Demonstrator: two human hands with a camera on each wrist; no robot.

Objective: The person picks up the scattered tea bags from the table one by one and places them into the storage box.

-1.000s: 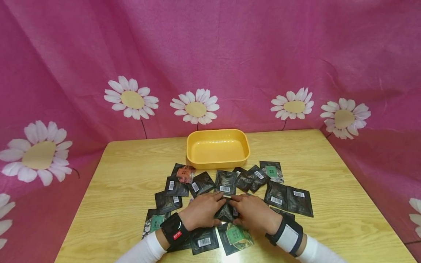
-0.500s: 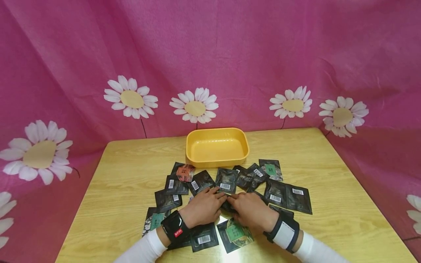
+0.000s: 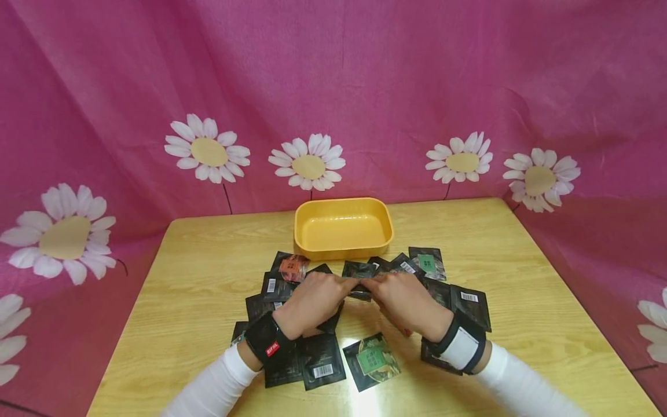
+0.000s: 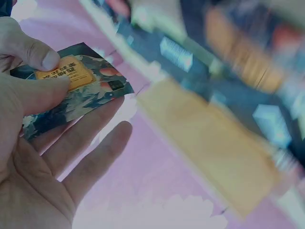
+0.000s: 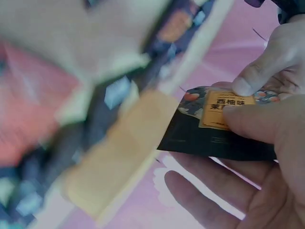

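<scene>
Both hands are pinching one small packet (image 3: 361, 285) above the table (image 3: 521, 301), near the yellow tray (image 3: 342, 250). The left hand (image 3: 312, 302) and right hand (image 3: 406, 302) are gripping its edges. It looks light, thin, bendy and maybe slippery.

From the head view the small dark foil packet (image 3: 361, 284) pinched between the left hand (image 3: 312, 301) and the right hand (image 3: 403, 301) is almost wholly covered by their fingers. Several black barcode sachets (image 3: 323, 362) lie partly under the wrists. In both wrist views everything beyond the hands is smeared by motion blur, and the printed characters on the packet's orange label (image 5: 224, 110) are too soft to read.
</scene>
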